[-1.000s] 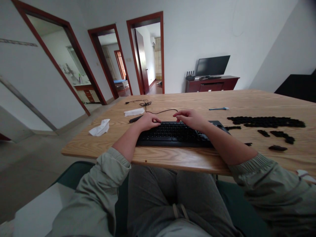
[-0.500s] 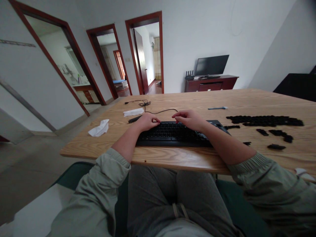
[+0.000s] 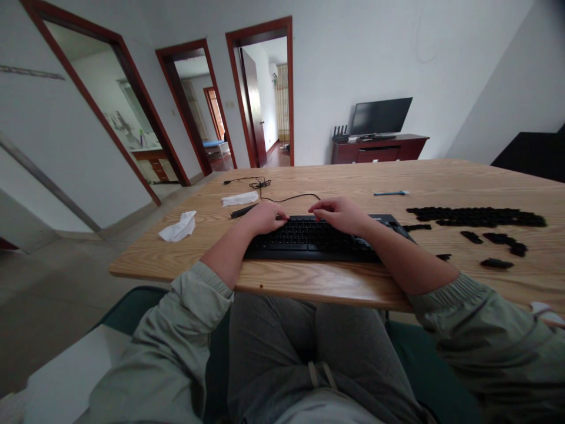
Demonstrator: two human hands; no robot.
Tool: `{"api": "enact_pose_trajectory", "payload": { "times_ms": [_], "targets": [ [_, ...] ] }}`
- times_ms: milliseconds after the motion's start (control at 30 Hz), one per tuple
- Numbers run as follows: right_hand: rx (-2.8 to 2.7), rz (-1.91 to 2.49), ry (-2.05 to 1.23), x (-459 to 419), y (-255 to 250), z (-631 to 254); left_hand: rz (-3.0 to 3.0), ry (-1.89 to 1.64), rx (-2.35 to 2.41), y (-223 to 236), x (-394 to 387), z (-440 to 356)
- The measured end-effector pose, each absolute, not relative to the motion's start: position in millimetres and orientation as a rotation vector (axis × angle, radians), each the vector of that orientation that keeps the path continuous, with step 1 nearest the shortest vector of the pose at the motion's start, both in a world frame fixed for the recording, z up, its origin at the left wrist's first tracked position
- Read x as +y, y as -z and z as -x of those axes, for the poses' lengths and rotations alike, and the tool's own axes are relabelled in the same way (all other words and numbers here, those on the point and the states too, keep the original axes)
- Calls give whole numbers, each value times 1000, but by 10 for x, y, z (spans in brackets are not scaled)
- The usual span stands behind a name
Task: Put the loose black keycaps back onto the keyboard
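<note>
A black keyboard (image 3: 291, 241) lies along the near edge of the wooden table, with dark gaps on its right part where keycaps are off. My left hand (image 3: 268, 218) rests over its upper left edge, fingers bent and gripping there, thumb and forefinger close together. Above the middle of the top rows hovers my right hand (image 3: 339, 213), its thumb and forefinger drawn in to a pinch; anything between them is too small to make out. Loose black keycaps (image 3: 477, 216) lie in rows to the right, with smaller clusters (image 3: 505, 241) nearer me.
A blue-handled brush (image 3: 391, 193) lies beyond the keyboard. On the left are two crumpled white tissues (image 3: 179, 227) (image 3: 239, 199), a dark slim object (image 3: 242, 211) and the coiled cable (image 3: 260, 183). The wooden table's near edge (image 3: 326, 285) runs just before my lap.
Both hands stay almost where they were on and above the keyboard, with only slight finger movement. The whole view has shifted a little.
</note>
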State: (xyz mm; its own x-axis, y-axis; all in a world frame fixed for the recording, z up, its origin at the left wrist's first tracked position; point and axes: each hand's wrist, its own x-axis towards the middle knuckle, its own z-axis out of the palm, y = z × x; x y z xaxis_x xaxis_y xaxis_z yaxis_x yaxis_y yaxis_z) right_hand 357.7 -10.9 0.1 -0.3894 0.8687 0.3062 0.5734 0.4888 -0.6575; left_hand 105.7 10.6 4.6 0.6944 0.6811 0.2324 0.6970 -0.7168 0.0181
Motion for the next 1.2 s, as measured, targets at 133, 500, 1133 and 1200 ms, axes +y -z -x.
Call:
{"api": "enact_pose_trajectory", "payload": {
  "times_ms": [133, 500, 1133, 1200],
  "targets": [
    [-2099, 1170, -590, -103, 11, -3583, 2732, 237, -1165, -77, 63, -1088],
    [-2029, 1280, -312, -388, -402, -4247, 2689, 313, -1296, 11, 120, -1069],
    [-2150, 1686, -222, -274, 175, -6092, 2688, 396, -1126, 32, 120, -1076],
    [-2163, 1731, -284, -143, 170, -6047, 2706, 400, -1134, 32, 109, -1072]
  ]
}}
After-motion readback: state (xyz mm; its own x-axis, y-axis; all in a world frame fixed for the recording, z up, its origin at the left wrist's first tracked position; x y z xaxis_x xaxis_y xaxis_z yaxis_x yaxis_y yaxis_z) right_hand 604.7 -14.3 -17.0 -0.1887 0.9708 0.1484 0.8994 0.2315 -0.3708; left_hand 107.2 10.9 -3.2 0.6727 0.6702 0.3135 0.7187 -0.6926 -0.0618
